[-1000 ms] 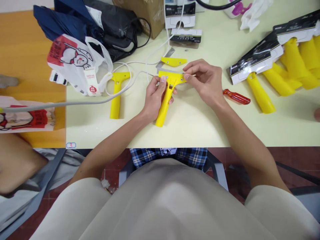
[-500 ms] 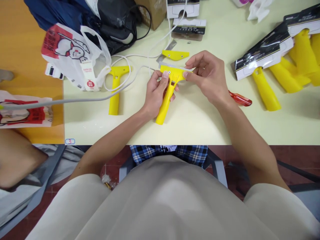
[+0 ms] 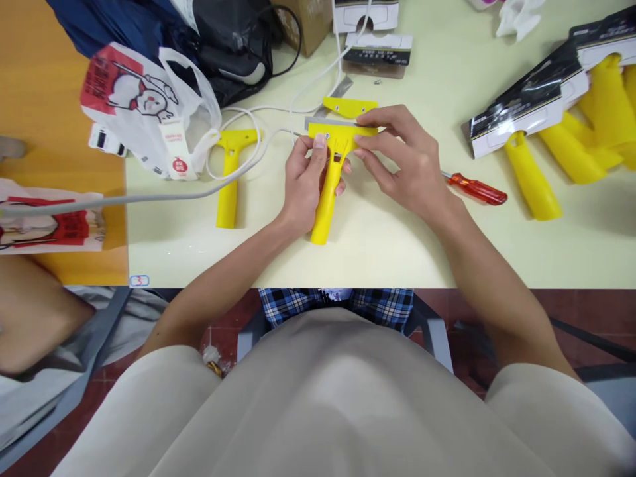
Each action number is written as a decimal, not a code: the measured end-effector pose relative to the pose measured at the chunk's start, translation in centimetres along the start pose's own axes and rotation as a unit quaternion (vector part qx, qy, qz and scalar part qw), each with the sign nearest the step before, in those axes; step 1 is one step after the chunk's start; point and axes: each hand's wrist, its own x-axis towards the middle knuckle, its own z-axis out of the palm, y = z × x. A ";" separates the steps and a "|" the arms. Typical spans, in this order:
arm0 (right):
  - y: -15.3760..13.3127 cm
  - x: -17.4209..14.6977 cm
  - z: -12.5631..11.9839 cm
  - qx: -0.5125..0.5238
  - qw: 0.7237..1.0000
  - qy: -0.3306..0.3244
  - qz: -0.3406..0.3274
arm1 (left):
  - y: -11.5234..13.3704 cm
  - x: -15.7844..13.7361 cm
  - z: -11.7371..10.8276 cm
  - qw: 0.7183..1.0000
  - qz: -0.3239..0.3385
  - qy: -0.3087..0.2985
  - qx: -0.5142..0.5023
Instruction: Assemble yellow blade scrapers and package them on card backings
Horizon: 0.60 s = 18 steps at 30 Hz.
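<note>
The left hand [image 3: 307, 179] was clamped around the neck of a yellow scraper [image 3: 328, 179] at the centre of the frame, thumb pressed on its head near a small screw. The right hand [image 3: 400, 162] pinched the right end of that head, fingers closed on it where a thin metal blade [image 3: 325, 122] lay along the upper edge. The scraper's handle pointed down toward the person, its tip resting on the pale desk [image 3: 397, 245].

Just above the scraper lay a loose yellow plate [image 3: 348, 106]. To the right of the right hand a red screwdriver [image 3: 477, 189] lay on the desk. Left of the left hand lay a second yellow handle [image 3: 229, 179], with a white cable [image 3: 248, 142] looping across it. Further left sat a white plastic bag [image 3: 149, 109], and at the upper right a heap of packaged scrapers [image 3: 561, 126].
</note>
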 end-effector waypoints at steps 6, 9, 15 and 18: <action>0.2 0.3 -0.4 0.069 0.995 -0.012 0.067 | 0.2 0.0 0.2 0.999 -0.024 0.024 0.015; 0.1 0.4 -0.6 0.091 0.991 0.018 0.094 | 0.5 -0.1 0.4 0.999 -0.035 0.017 0.023; 0.7 0.3 0.2 0.134 0.986 0.054 0.078 | 0.8 0.2 0.2 0.999 -0.027 0.003 0.024; 1.1 0.3 0.8 0.162 0.983 0.059 0.058 | 0.8 0.4 0.0 0.999 -0.017 -0.012 0.024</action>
